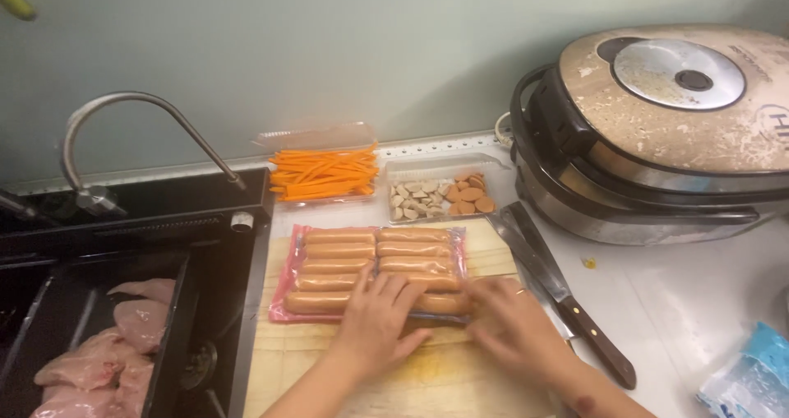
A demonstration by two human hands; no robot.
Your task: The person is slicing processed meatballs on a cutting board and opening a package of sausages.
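Plastic-wrapped pink pack of sausages [374,272] on pale wooden cutting board [411,369], under left hand [376,319] fingers spread flat; right hand [511,327] blurred, pinching near corner, grip unclear. Probably soft, slippery; best held by edges.

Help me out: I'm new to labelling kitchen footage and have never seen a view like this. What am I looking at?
One camera, worn on a person's head, looks down at their two bare hands. The left hand and right hand both rest on a clear plastic pack of pale orange sausages, lying on a light wooden cutting board. Beside it lies a wooden-handled knife. Behind sit a clear tub of orange carrot sticks and a grimy silver rice cooker. The black sink holds raw pink chicken.
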